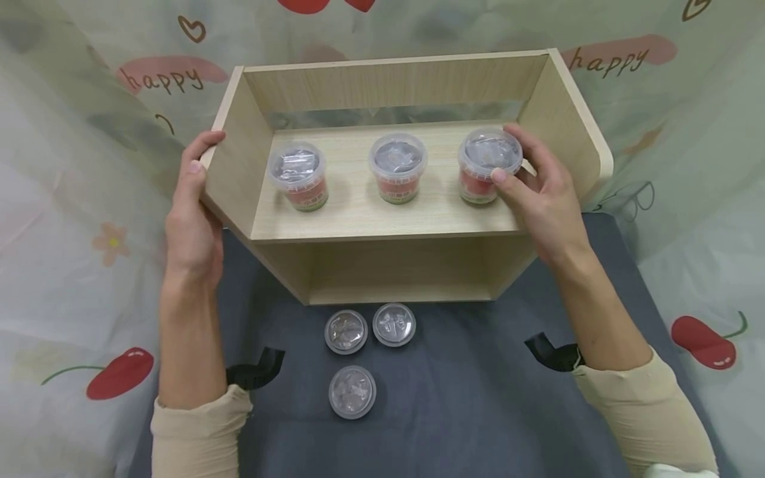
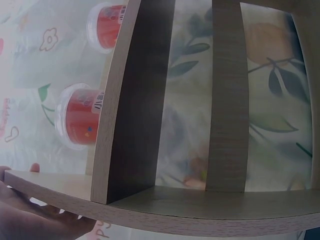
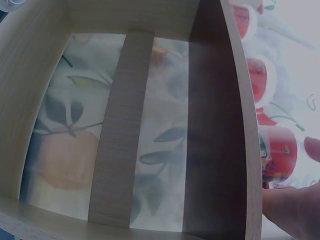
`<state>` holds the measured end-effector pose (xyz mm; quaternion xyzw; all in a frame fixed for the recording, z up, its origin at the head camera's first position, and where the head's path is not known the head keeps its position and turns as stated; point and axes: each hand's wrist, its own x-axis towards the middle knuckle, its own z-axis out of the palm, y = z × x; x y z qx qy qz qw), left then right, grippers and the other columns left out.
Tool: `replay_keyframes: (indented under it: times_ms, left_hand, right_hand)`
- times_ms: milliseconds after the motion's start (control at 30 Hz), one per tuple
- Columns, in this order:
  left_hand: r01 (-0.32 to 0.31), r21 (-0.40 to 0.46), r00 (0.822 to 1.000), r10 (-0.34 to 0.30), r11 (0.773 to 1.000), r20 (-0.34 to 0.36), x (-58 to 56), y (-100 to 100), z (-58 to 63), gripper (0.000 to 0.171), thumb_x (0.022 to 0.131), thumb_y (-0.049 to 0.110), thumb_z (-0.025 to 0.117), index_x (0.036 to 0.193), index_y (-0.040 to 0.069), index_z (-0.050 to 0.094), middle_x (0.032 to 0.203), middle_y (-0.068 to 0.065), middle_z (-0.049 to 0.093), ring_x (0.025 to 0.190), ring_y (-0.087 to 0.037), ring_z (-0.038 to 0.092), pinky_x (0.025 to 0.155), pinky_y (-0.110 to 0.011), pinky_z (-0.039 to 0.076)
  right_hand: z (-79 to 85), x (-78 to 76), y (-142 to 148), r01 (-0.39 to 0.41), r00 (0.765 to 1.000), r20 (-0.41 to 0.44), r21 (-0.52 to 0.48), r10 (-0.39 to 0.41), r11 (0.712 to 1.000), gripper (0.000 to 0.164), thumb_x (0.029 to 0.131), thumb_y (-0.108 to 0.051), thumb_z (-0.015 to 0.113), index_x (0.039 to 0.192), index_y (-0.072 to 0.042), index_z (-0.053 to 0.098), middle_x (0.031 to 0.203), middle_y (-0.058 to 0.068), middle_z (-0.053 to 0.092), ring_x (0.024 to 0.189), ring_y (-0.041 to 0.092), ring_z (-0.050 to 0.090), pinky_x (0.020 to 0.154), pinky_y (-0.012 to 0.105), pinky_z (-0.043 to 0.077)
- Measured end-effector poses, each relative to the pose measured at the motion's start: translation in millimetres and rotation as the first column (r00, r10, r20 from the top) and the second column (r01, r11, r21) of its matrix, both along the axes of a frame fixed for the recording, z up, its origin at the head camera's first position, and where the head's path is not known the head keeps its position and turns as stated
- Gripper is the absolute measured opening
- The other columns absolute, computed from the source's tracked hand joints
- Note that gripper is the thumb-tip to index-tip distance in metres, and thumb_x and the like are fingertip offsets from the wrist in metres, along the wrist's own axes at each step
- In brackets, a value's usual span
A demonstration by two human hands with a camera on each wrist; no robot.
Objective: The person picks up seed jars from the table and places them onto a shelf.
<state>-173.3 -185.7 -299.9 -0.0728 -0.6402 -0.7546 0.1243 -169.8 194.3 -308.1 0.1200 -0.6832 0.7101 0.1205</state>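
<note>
A pale wooden two-tier shelf (image 1: 382, 229) stands on the dark cloth. Three small clear-lidded tubs with red labels line its upper board: a left tub (image 1: 297, 176), a middle tub (image 1: 398, 168) and a right tub (image 1: 487, 166). My right hand (image 1: 546, 192) grips the right tub, thumb in front and fingers behind; in the right wrist view its red side (image 3: 277, 152) shows beside the thumb. My left hand (image 1: 194, 212) holds the shelf's left side panel (image 2: 50, 192) by its edge. The lower tier holds nothing visible.
Three more lidded tubs lie in front of the shelf on the dark cloth: one (image 1: 346, 332) beside another (image 1: 394, 324), and a third (image 1: 352, 392) nearer. Printed curtains (image 1: 78, 265) hang behind and at both sides. Black straps (image 1: 259, 370) circle the wrists.
</note>
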Motion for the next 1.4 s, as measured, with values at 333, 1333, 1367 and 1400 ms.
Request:
replay_keyframes:
  times_ms: [333, 1333, 1367, 1400]
  left_hand:
    - [0.000, 0.018, 1.000, 0.000, 1.000, -0.002, 1.2, 0.3, 0.3, 0.040, 0.105, 0.026, 0.030, 0.137, 0.019, 0.054, 0.129, -0.011, 0.045, 0.108, -0.024, 0.044, 0.089, -0.037, 0.032]
    - [0.004, 0.064, 1.000, -0.003, 0.998, -0.018, 0.7, -0.8, -4.7, 0.044, 0.106, 0.029, 0.037, 0.148, 0.021, 0.048, 0.147, -0.008, 0.042, 0.119, -0.025, 0.045, 0.093, -0.035, 0.035]
    - [-0.002, 0.054, 1.000, 0.003, 0.999, -0.019, 0.6, -1.6, -4.7, 0.044, 0.106, 0.029, 0.038, 0.148, 0.021, 0.048, 0.148, -0.007, 0.042, 0.120, -0.025, 0.045, 0.093, -0.034, 0.036]
    - [-0.006, 0.047, 1.000, 0.007, 0.999, -0.021, 0.5, -2.4, -4.6, 0.044, 0.106, 0.030, 0.039, 0.148, 0.021, 0.048, 0.150, -0.006, 0.042, 0.122, -0.026, 0.044, 0.094, -0.033, 0.036]
  right_hand:
    - [-0.1, -2.4, 1.5, 0.014, 0.999, 0.047, 0.073, -0.017, 0.997, 0.055, 0.095, 0.006, 0.056, 0.148, 0.003, 0.040, 0.145, 0.017, 0.042, 0.127, 0.021, 0.046, 0.105, 0.021, 0.037]
    - [1.9, -3.6, 2.6, 0.011, 0.997, 0.074, 0.100, -0.019, 0.995, 0.069, 0.095, 0.002, 0.057, 0.156, -0.002, 0.024, 0.158, 0.015, 0.032, 0.144, 0.025, 0.033, 0.113, 0.024, 0.028]
    - [2.7, -3.2, 2.1, 0.011, 0.998, 0.066, 0.092, -0.017, 0.996, 0.069, 0.095, 0.002, 0.057, 0.156, -0.002, 0.024, 0.158, 0.015, 0.032, 0.145, 0.024, 0.033, 0.113, 0.024, 0.028]
    - [3.2, -2.7, 1.9, 0.010, 0.998, 0.058, 0.084, -0.015, 0.996, 0.069, 0.095, 0.003, 0.058, 0.155, -0.001, 0.025, 0.158, 0.014, 0.032, 0.145, 0.024, 0.032, 0.114, 0.024, 0.027]
